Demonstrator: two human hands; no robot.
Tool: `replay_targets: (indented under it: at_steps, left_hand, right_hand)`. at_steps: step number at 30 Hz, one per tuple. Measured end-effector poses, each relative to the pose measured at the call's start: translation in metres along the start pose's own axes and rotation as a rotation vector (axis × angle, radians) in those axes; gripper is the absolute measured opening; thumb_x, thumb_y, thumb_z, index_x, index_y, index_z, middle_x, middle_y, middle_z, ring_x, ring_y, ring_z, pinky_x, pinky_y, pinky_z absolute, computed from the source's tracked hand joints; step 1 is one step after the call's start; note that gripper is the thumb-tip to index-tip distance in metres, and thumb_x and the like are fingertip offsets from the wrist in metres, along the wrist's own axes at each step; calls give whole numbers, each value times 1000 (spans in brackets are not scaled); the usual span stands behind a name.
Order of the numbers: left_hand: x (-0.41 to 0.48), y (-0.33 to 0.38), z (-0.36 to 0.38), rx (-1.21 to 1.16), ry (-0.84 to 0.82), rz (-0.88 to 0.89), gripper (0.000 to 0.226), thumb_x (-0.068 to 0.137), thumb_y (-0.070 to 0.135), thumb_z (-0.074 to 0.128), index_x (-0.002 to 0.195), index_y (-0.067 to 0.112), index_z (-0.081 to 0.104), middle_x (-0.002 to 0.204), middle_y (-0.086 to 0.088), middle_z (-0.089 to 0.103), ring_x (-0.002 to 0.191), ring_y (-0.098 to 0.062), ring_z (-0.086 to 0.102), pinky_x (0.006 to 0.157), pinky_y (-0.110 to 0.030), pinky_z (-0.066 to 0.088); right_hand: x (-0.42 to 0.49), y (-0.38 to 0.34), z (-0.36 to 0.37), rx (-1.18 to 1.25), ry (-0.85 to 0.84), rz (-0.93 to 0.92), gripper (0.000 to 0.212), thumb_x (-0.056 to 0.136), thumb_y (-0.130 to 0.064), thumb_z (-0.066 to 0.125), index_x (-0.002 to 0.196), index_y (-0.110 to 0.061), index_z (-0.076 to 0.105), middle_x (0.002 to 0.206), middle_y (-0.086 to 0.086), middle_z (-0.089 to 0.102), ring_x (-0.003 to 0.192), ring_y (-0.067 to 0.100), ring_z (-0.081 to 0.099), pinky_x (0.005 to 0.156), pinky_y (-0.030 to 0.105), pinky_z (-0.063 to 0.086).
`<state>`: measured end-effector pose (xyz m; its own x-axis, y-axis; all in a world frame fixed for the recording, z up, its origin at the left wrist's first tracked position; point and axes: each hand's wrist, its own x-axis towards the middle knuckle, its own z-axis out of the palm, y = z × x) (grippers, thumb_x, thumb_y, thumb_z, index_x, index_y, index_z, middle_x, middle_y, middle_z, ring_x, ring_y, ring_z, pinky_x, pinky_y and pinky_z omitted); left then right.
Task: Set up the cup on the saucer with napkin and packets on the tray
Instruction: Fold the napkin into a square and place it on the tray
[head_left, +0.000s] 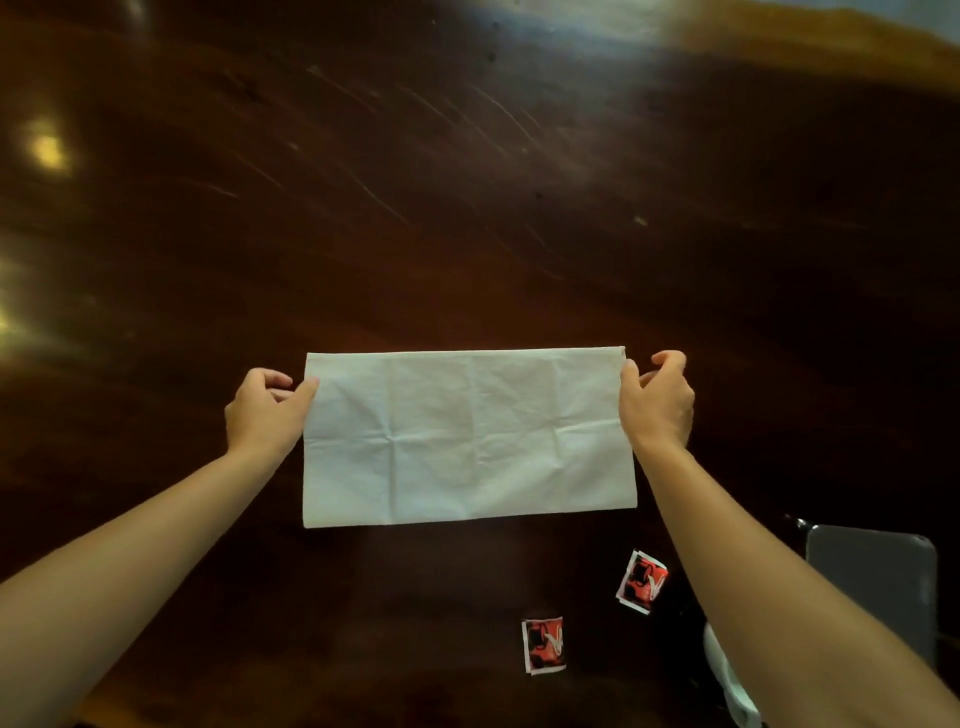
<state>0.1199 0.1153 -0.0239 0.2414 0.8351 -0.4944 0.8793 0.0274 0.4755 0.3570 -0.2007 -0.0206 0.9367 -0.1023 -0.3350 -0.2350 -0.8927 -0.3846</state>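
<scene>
A white cloth napkin (467, 436), folded into a wide rectangle, is stretched out over the dark wooden table. My left hand (265, 410) pinches its upper left corner and my right hand (657, 402) pinches its upper right corner. Two red and black packets lie on the table nearer to me: one packet (543, 645) below the napkin's right half, the other packet (642, 582) tilted, farther right beside my right forearm. A white curved object (727, 680), partly hidden under my right forearm, could be the cup or the saucer; I cannot tell which.
The dark polished wooden table (467, 182) fills the view, with light reflections at the left and far edge. A grey flat object (878, 587), perhaps the tray, sits at the lower right, partly behind my right arm.
</scene>
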Motion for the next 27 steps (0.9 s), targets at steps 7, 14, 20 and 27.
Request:
replay_targets:
  at_steps: [7, 14, 20, 27]
  left_hand:
    - [-56, -45, 4, 570, -88, 775, 61, 90, 35, 68, 138, 4, 46, 141, -20, 46, 132, -38, 42, 103, -52, 47]
    - [-34, -76, 40, 837, -205, 957, 76, 99, 53, 21, 157, 6, 11, 167, -18, 3, 154, -32, -4, 124, -48, 5]
    - [-21, -94, 50, 865, -155, 1015, 85, 93, 60, 25, 159, 11, 5, 168, -13, -4, 155, -31, -4, 125, -49, 5]
    - [-24, -93, 48, 862, -129, 1053, 97, 86, 69, 28, 159, 9, 7, 167, -15, -5, 154, -36, -4, 124, -54, 8]
  right_hand:
    - [-103, -4, 29, -153, -190, -490, 56, 98, -38, 52, 147, -16, 38, 145, 8, 48, 137, 29, 42, 113, 44, 38]
    - [-171, -61, 132, -398, -478, -874, 61, 105, -49, 18, 158, -27, -2, 167, 3, -11, 151, 28, -21, 122, 54, -9]
    - [-138, -27, 150, -594, -292, -973, 63, 101, -56, 14, 157, -33, -2, 167, 2, -12, 152, 28, -18, 120, 57, -8]
    - [-44, 76, 70, -651, -120, -680, 66, 98, -57, 20, 157, -33, 2, 168, 5, -1, 154, 30, -4, 122, 58, 4]
